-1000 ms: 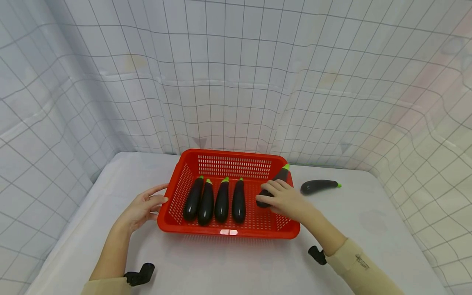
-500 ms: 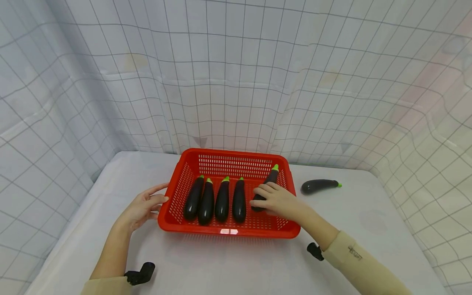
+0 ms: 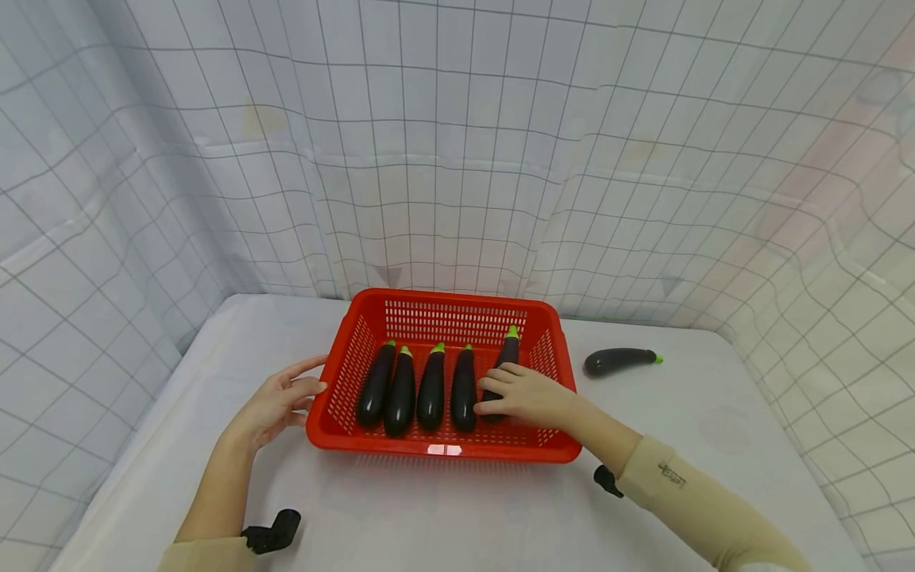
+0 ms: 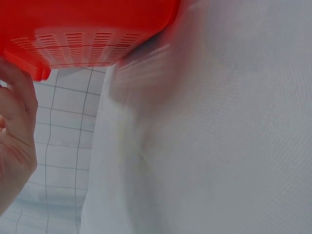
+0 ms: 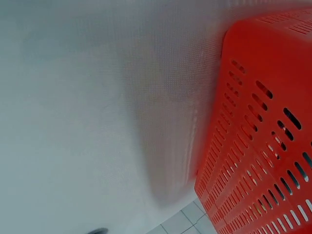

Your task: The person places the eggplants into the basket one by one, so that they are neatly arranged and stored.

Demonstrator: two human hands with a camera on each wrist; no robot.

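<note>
In the head view, a red slotted plastic basket (image 3: pixel 461 297) holds several dark eggplants with green stem ends lying side by side. My right hand (image 3: pixel 527 396) reaches over the basket's right side and holds the rightmost eggplant (image 3: pixel 510 349), its fingers over the lower part. That eggplant's stem end points away from me, tilted slightly right. Beside it lies another eggplant (image 3: pixel 463 393). My left hand (image 3: pixel 275 405) touches the basket's left rim from outside with relaxed fingers. The left wrist view shows this hand (image 4: pixel 17 131) at the basket's outer edge. In the right wrist view, the basket wall hides my right hand.
One more eggplant (image 3: pixel 620 361) lies on the white-covered table (image 3: pixel 686 413), right of the basket. White grid-patterned curtains (image 3: pixel 457 159) surround the table at the back and sides. A black wrist mount (image 3: pixel 273 532) sits at my left forearm.
My right hand has moved left inside the basket with its eggplant, bringing it close to the row and turning it more lengthwise. The left hand and basket have stayed nearly still.
</note>
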